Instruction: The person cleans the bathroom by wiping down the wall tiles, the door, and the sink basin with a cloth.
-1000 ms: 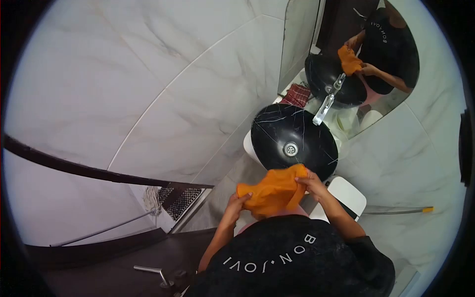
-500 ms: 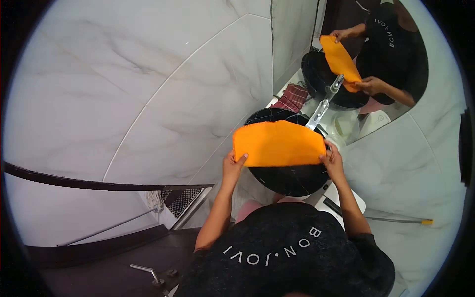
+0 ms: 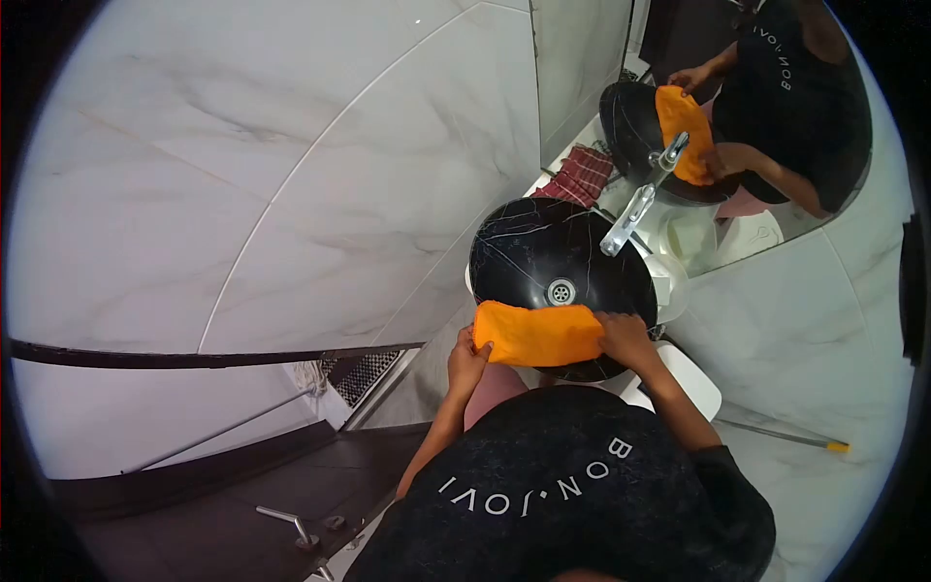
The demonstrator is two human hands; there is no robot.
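Observation:
An orange cloth (image 3: 538,335), folded into a strip, is stretched between my hands over the near rim of the black basin (image 3: 524,242). Its left end is pinched by my left hand (image 3: 468,364), thumb on top. At the right end, my right hand (image 3: 626,341) is closed on the cloth, fingers bent over it. The drain (image 3: 561,291) shows just beyond the cloth. A chrome faucet (image 3: 628,221) stands at the back right of the basin, above the bowl.
A red checked cloth (image 3: 582,177) lies behind the basin. The mirror (image 3: 776,126) reflects the scene. A white toilet (image 3: 690,383) is at the right, beside a clear container (image 3: 667,286). A mop (image 3: 312,380) and a door handle (image 3: 286,519) are at the lower left.
The orange cloth has come down and nearer my body, uncovering the drain. It looks narrower between my hands, and my right hand has moved inward over its end.

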